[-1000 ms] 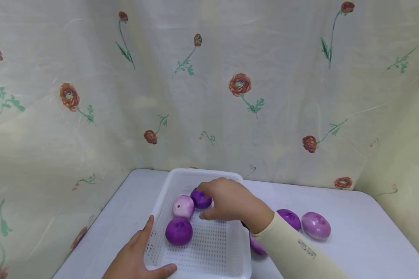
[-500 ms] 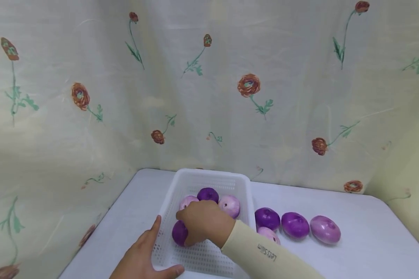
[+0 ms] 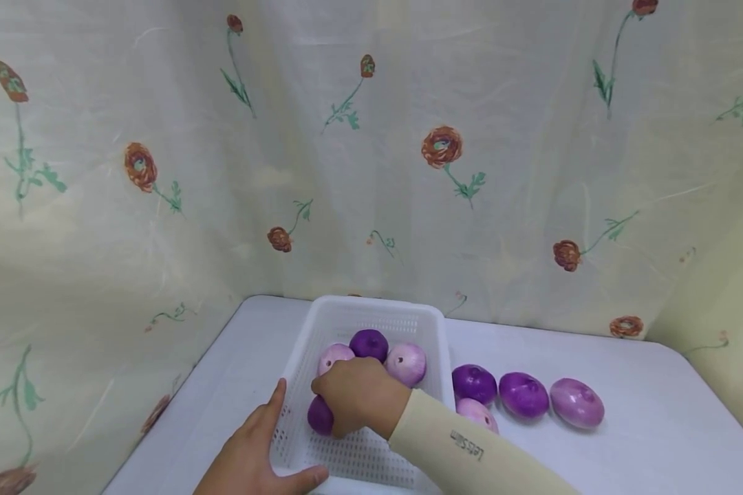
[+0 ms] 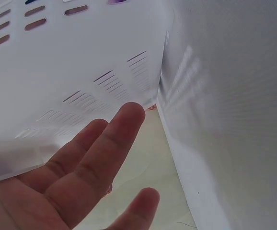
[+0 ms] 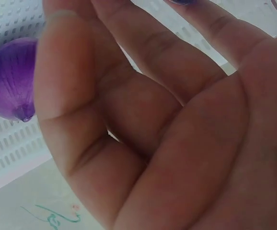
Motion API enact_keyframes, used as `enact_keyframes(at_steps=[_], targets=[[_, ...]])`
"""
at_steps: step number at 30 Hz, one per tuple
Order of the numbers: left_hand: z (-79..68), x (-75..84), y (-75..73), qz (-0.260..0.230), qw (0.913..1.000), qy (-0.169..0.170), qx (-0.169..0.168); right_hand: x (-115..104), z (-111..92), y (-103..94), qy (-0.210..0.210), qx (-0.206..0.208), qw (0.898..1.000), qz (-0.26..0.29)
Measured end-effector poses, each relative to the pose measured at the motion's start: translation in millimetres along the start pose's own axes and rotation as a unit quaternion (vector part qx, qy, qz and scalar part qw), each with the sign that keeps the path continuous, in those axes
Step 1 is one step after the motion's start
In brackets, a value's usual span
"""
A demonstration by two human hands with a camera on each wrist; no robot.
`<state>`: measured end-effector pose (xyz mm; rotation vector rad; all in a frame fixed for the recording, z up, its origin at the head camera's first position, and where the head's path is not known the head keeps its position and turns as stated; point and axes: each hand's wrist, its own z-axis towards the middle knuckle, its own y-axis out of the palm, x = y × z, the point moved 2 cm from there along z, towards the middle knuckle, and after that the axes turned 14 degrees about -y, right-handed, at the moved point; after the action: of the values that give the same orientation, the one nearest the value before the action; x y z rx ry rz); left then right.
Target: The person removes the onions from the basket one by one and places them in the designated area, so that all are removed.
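Head view: dark onion (image 3: 319,416) just left of right grip (image 3: 360,399), in basket (image 3: 378,454); fingers curled, can't tell if held. Left grip (image 3: 248,447) spread wide, nothing clasped, at basket's corner, probably bracing it.

In the head view, the right hand (image 3: 362,397) hides part of the purple onion (image 3: 319,416) at its eight o'clock; the six o'clock edge cuts the left hand (image 3: 244,454).
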<state>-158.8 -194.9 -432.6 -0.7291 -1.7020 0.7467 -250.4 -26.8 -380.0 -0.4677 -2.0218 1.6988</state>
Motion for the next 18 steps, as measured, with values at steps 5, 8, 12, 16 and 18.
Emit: enact_keyframes(at_steps=[5,8,12,16,18], targets=[[0.1,0.2,0.2,0.002,1.0,0.006,0.004,0.7,0.4,-0.2,-0.004,-0.004,1.0,0.002],[0.8,0.8,1.2,0.002,1.0,0.0,0.004,1.1,0.1,-0.5,-0.004,-0.009,1.0,0.004],[1.5,1.9,2.2,0.004,0.9999,-0.008,0.005,4.0,-1.8,-0.2,-0.001,-0.019,1.0,0.014],[0.7,2.1,1.4,0.009,0.9999,-0.01,0.004,7.9,-5.7,-1.1,-0.001,-0.023,1.0,0.017],[0.0,1.4,0.6,0.013,0.9999,-0.009,0.005,9.8,-8.5,-2.9,-0.002,-0.019,1.0,0.023]])
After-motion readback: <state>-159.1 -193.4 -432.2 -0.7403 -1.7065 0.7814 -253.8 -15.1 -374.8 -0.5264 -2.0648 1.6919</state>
